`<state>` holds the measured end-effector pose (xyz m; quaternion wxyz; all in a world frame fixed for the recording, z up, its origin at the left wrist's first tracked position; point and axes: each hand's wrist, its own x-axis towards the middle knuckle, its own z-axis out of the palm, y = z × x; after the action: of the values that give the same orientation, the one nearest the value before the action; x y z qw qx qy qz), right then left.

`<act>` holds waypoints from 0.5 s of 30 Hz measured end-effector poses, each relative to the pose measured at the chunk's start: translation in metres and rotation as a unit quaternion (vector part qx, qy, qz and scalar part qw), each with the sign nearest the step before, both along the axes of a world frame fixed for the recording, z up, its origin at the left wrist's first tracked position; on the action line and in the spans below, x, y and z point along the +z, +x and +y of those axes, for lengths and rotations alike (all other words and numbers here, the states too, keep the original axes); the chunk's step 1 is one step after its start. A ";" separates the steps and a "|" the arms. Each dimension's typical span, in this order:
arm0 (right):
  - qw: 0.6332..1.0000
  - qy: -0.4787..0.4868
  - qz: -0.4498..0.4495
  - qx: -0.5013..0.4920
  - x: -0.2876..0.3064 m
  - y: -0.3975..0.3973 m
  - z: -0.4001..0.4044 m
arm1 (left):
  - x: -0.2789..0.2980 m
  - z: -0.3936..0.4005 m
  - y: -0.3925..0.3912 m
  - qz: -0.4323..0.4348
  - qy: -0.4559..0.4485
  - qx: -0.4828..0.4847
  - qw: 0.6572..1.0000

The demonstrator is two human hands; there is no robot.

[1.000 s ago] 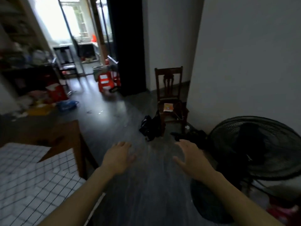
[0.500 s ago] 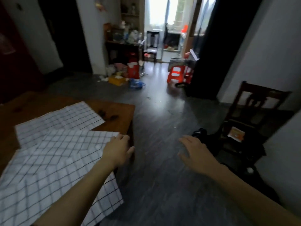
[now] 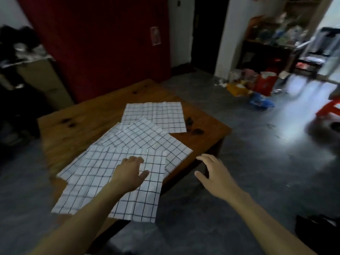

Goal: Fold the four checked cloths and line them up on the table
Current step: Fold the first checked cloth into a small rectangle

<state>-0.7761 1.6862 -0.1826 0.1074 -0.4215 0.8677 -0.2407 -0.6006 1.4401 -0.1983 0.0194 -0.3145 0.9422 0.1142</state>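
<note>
Several white checked cloths lie unfolded and overlapping on a low wooden table (image 3: 88,122). The nearest cloth (image 3: 95,181) hangs over the table's front edge. A middle cloth (image 3: 143,138) lies turned at an angle, and a far cloth (image 3: 156,116) lies flat behind it. My left hand (image 3: 128,173) hovers over or rests on the nearest cloth, fingers loosely apart, holding nothing. My right hand (image 3: 213,173) is open in the air just past the table's right front corner, over the floor.
A dark red door (image 3: 103,43) stands behind the table. A cluttered cabinet (image 3: 36,76) is at the left. Boxes and bags (image 3: 257,85) litter the floor at the right, beside a red stool (image 3: 329,111). A black bag (image 3: 320,234) lies at the lower right.
The view has swung left from the chair and fan to the table. Both hands now reach toward the cloths, the left one over the nearest cloth.
</note>
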 end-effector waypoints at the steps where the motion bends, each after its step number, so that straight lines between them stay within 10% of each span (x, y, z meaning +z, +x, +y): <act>1: 1.000 -0.006 -0.006 0.023 -0.002 -0.004 -0.005 | 0.000 0.006 0.007 -0.001 0.004 0.021 1.000; 15: 0.973 0.026 -0.034 0.225 -0.049 0.015 -0.115 | -0.043 0.015 0.095 0.020 0.045 0.171 0.984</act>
<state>-0.7611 1.5707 -0.2319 0.1995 -0.5945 0.7524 -0.2017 -0.5059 1.4549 -0.2416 -0.0056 -0.4669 0.8689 0.1644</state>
